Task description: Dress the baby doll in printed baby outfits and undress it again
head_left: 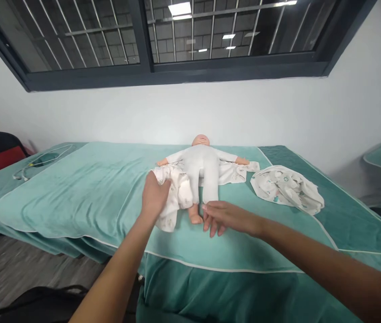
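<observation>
One white-bodied doll (202,158) lay stretched out near the middle of the green-covered bed (65,188), its head toward the far edge by the white wall (190,110), its legs toward the near edge, its arms spread toward the left and right edges; the left hand (156,193) had its grip clamped on a patterned white cloth (181,190), bunched beside the doll, on the side toward the bed's left edge; a spread piece of similar print (232,174) lay on the doll's other side, partly beneath an arm, though I could not tell whether the two were one garment; the right hand (225,216) reached in from the near edge to the end of one leg, hiding that foot, so whether its grip was apart or closed around it I could not tell; a crumpled cloth with green print (286,190) lay toward the right edge; a pale cord (25,176) lay toward the left edge.
</observation>
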Motion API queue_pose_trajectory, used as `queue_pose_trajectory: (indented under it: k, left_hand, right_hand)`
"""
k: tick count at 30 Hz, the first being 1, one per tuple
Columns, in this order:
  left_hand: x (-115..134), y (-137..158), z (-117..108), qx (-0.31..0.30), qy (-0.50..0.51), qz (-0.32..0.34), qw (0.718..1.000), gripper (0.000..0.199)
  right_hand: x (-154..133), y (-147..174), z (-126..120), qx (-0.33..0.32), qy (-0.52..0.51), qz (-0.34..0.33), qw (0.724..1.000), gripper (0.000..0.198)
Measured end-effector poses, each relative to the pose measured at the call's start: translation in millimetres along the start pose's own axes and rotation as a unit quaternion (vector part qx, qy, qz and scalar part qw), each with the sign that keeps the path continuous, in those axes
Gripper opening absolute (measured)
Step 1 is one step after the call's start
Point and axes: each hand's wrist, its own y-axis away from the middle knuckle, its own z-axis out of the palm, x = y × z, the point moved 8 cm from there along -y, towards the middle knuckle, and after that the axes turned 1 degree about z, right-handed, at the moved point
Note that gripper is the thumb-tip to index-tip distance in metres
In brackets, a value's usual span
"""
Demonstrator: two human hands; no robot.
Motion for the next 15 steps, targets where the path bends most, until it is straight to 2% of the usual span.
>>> queue_pose_trajectory:
  k: [2, 3, 6, 8, 11, 15]
  left_hand:
    - [-18, -16, 22, -0.081, -0.031, -0.052, 0.995, 0.052]
    - [-20, -21, 29, -0.103, -0.042, -0.05, 0.993, 0.055]
    - [2, -26, 36, -0.095, -0.046, 0.05, 0.993, 0.052]
    - [17, -25, 46, -0.109, 0.004, 0.088, 0.99, 0.049]
    - [17, -28, 78, -0.193, 0.105, 0.022, 0.975, 0.055]
    - [-1, -42, 120, -0.248, 0.217, -0.102, 0.939, 0.059]
  right_hand:
    - [-10, -11, -27, 0.063, 0.004, -0.052, 0.997, 0.049]
    - [-16, -16, -43, 0.107, 0.001, -0.085, 0.991, 0.044]
    - [-31, -27, -97, 0.272, -0.004, -0.178, 0.946, 0.036]
    - [-38, -39, -128, 0.355, 0.011, -0.22, 0.908, 0.039]
    - [-46, -71, -171, 0.43, 0.069, -0.242, 0.867, 0.049]
    - [-49, -134, -225, 0.475, 0.146, -0.199, 0.845, 0.08]
